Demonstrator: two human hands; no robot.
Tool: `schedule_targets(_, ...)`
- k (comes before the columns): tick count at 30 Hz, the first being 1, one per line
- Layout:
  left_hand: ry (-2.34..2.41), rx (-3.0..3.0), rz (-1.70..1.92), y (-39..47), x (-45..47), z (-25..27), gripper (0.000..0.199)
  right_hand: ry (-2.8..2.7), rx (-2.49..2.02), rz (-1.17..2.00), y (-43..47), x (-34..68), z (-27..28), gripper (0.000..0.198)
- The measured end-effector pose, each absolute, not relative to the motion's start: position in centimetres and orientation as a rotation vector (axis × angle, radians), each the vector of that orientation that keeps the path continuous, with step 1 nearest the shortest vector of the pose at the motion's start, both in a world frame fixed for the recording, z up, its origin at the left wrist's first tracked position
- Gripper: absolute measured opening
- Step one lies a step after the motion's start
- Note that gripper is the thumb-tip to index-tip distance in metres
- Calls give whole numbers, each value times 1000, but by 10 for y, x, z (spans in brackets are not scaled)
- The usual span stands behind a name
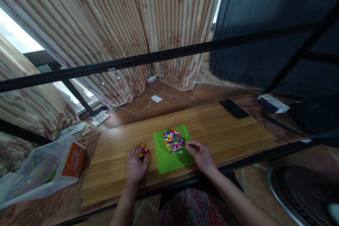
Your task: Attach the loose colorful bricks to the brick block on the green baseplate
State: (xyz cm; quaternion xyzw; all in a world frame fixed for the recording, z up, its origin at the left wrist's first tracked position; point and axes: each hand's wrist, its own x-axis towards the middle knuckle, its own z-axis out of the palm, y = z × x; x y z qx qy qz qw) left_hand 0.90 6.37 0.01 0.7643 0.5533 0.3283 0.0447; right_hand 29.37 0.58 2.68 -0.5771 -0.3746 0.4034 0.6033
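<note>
On the desk (113, 162), the baseplate (162, 161) carried the brick block (173, 139), with the right hand (201, 153) at its right edge. Left of it, loose bricks (144, 151) were at the left hand (135, 165). Behind, rightward, lay the phone (234, 108); far left, the bin (31, 187).

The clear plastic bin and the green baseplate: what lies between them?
The head view shows wooden tabletop, the left hand and small coloured bricks at its fingers.

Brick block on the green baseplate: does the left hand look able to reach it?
Probably yes: only tabletop and bare baseplate show between left hand and brick block, though small bricks sit against that hand.
</note>
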Motion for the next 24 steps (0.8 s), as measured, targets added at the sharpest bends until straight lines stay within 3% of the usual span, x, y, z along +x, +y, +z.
schedule_targets(14,1732,2288,978,61,13,4,30,-1235,-1355,593,28,275,27,11)
schedule_targets(24,1720,2301,980,61,12,4,32,-1036,-1345,747,37,268,21,10)
